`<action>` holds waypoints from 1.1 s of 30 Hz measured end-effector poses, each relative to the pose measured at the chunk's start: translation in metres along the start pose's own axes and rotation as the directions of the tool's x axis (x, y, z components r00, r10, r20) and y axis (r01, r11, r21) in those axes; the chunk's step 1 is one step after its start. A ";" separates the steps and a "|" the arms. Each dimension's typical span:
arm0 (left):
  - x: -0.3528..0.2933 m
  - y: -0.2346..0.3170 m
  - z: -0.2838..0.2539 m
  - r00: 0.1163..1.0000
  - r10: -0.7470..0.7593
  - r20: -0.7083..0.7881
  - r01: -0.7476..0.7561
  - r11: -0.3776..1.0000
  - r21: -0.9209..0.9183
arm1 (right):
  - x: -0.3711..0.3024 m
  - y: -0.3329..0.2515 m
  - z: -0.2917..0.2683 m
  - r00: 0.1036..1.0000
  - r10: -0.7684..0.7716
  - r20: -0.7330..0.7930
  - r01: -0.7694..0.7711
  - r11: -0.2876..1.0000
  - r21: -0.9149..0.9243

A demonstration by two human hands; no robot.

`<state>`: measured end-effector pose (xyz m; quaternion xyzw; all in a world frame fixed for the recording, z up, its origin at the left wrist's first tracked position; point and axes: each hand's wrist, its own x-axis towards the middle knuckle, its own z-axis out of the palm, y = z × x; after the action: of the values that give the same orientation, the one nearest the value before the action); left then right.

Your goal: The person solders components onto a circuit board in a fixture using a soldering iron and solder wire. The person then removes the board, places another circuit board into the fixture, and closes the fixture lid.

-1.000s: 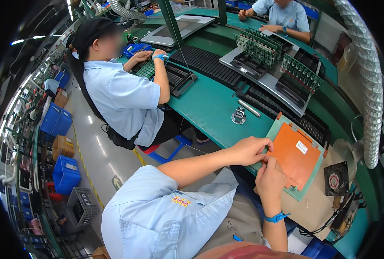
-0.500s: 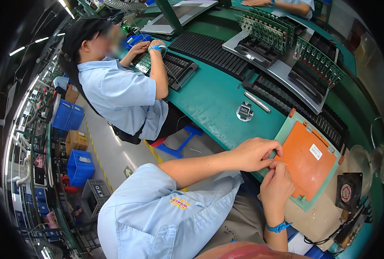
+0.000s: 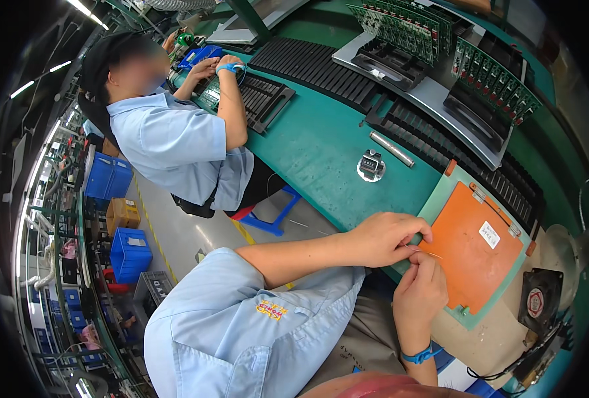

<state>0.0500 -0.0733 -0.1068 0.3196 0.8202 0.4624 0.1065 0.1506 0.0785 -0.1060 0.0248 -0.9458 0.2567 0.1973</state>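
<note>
My left hand [image 3: 386, 240] is closed in a pinch at the left edge of a fixture with an orange lid [image 3: 470, 255] on a pale green base. Just below it, my right hand [image 3: 419, 292], with a blue strap round the wrist, is also pinched. A thin wire [image 3: 429, 253] runs between the fingertips of both hands, its bright free end standing out over the orange lid. The fingers partly hide the wire. The lid is down, with a white label, metal hinges on its far side and a small catch on its near side.
On the green bench are a tally counter [image 3: 370, 166] and a metal tube [image 3: 392, 148]. Beyond them stand black slotted racks [image 3: 314, 69] and upright circuit boards [image 3: 490, 79]. A small black fan [image 3: 538, 296] sits at right. A co-worker [image 3: 172, 132] handles a board at left.
My view has shifted slightly. Both hands stay pinched together, and more of the wire now shows past my fingertips. The co-worker's hands remain at their board.
</note>
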 end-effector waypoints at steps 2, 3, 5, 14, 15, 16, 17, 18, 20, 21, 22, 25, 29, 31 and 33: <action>-0.002 0.001 0.000 1.000 -0.003 0.008 0.003 1.000 -0.004 | -0.001 0.001 -0.007 1.000 -0.026 -0.008 0.026 1.000 0.000; -0.003 0.000 0.000 1.000 -0.004 -0.006 0.004 1.000 -0.029 | -0.001 0.002 -0.019 0.996 0.024 0.085 -0.034 0.992 0.119; -0.005 0.000 0.001 1.000 -0.009 -0.027 0.007 0.997 -0.079 | -0.007 0.004 -0.048 0.955 0.096 0.281 -0.190 0.925 0.330; 0.001 -0.015 0.014 0.968 0.177 -0.175 -0.198 0.974 -0.107 | -0.104 0.081 -0.096 0.857 0.515 0.017 -0.478 0.782 0.400; 0.001 -0.016 0.014 0.963 0.196 -0.185 -0.220 0.968 -0.121 | -0.112 0.090 -0.097 0.817 0.571 -0.077 -0.495 0.764 0.413; 0.001 -0.017 0.014 0.957 0.215 -0.196 -0.243 0.961 -0.134 | -0.119 0.097 -0.096 0.766 0.619 -0.170 -0.509 0.747 0.427; 0.000 -0.017 0.013 0.958 0.207 -0.196 -0.235 0.963 -0.133 | -0.122 0.103 -0.094 0.768 0.620 -0.162 -0.512 0.745 0.428; -0.001 -0.017 0.012 0.964 0.207 -0.166 -0.227 0.968 -0.110 | -0.124 0.108 -0.092 0.751 0.632 -0.189 -0.522 0.745 0.416; -0.003 -0.016 0.007 0.973 0.207 -0.108 -0.214 0.975 -0.060 | -0.128 0.119 -0.087 0.718 0.652 -0.244 -0.541 0.743 0.394; -0.003 -0.015 0.006 0.976 0.204 -0.079 -0.208 0.978 -0.033 | -0.130 0.124 -0.084 0.702 0.659 -0.271 -0.549 0.742 0.384; -0.003 -0.013 0.006 0.977 0.198 -0.078 -0.201 0.979 -0.036 | -0.131 0.124 -0.084 0.702 0.661 -0.265 -0.553 0.740 0.383; -0.003 -0.010 0.005 0.984 0.154 -0.091 -0.164 0.979 -0.118 | -0.132 0.123 -0.082 0.725 0.643 -0.249 -0.531 0.751 0.393; 0.000 -0.011 0.008 0.986 0.121 -0.115 -0.138 0.979 -0.152 | -0.122 0.119 -0.081 0.763 0.577 -0.291 -0.487 0.810 0.327; 0.001 -0.011 0.008 0.985 0.109 -0.134 -0.129 0.980 -0.153 | -0.115 0.118 -0.079 0.791 0.510 -0.339 -0.443 0.859 0.257; 0.000 -0.011 0.009 0.984 0.110 -0.142 -0.131 0.980 -0.147 | -0.113 0.116 -0.079 0.792 0.516 -0.327 -0.449 0.854 0.262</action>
<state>0.0494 -0.0711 -0.1211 0.3282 0.7658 0.5509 0.0480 0.2655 0.2123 -0.1427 -0.2523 -0.8370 0.3784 0.3042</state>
